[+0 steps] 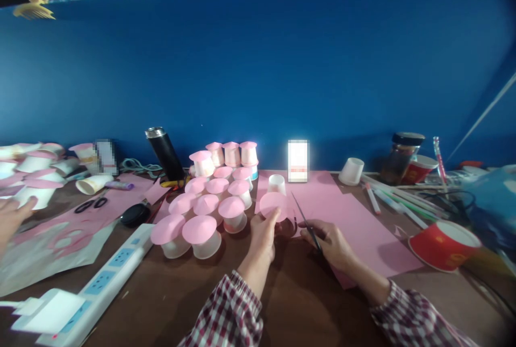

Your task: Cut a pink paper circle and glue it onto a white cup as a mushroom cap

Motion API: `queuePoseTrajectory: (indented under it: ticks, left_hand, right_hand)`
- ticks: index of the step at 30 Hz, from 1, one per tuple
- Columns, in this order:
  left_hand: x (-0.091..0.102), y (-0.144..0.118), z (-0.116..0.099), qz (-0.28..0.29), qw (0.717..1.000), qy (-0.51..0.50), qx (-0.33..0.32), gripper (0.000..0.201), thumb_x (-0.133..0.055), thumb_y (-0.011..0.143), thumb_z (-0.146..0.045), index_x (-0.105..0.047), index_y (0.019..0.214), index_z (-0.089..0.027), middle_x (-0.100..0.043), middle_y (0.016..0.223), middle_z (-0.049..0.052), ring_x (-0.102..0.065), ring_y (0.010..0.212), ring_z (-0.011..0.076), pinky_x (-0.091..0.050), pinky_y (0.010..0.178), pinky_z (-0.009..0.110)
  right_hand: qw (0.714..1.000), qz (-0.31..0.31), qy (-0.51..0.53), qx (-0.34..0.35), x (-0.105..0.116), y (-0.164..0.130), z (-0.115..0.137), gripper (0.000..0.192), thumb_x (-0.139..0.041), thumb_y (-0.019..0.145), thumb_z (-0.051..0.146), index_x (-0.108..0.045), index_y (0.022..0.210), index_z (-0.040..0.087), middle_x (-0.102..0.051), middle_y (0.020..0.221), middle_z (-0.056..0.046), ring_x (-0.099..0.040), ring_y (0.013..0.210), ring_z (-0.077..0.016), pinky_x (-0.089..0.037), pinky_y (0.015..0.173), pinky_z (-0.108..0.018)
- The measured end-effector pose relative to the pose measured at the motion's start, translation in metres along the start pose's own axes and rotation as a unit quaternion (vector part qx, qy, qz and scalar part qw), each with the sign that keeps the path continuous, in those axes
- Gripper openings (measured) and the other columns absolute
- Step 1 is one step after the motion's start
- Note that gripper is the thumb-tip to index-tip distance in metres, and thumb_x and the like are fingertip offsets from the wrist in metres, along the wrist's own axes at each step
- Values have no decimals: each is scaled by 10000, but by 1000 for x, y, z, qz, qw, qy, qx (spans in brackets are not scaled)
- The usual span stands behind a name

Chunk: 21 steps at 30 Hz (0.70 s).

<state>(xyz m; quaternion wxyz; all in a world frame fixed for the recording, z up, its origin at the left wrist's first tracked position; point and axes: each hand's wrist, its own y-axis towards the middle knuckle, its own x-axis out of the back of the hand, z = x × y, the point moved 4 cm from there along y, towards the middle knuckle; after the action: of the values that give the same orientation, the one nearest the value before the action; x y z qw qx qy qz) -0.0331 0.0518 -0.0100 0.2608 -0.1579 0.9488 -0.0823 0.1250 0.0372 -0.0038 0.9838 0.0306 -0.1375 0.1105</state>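
My left hand (263,234) pinches a round pink paper disc (272,206) near its lower edge, thumb on top. To its right, my right hand (328,242) grips a pair of dark scissors (308,224), blades pointing up and left toward the disc but apart from it. Behind the disc stands an upside-down white paper cup (276,183), partly covered by it. Pink paper sheets (355,218) lie under and beyond my right hand. Left of my left hand, several upturned paper cups with pink cone tops (200,230) stand in a group.
A white power strip (116,271) lies at the front left, a black bottle (165,153) behind it. Another person's hand (16,218) touches cups at far left. A red paper bowl (445,245), pens (373,199) and a jar (399,158) are on the right.
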Motion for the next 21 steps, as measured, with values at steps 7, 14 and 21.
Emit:
queuePoseTrajectory:
  ticks: [7,14,21]
  left_hand:
    - [0,1,2,-5,999,-48,23,296,-742,638,-225,-589,872,-126,-627,761,39,-590,600,102,-474,519,212]
    - [2,6,4,-3,999,-53,6,193,-675,693,-182,-565,843,-131,-619,729,35,-602,621,112,-514,586,256]
    - [-1,1,6,52,998,34,-27,263,-729,630,-225,-621,831,-93,-641,680,39,-578,540,107,-463,520,225]
  right_hand:
    - [985,-108,-119,56,13,3,0,332,-614,784,376,-505,1039,193,-504,522,64,-444,464,-126,-338,450,-224]
    - [981,-134,-124,66,15,2,-5,303,-567,816,362,-418,1039,221,-584,597,42,-513,494,-149,-372,470,-235]
    - [981,-134,-122,75,13,4,-9,348,-553,813,347,-403,1097,210,-625,632,25,-555,513,-168,-392,479,-245]
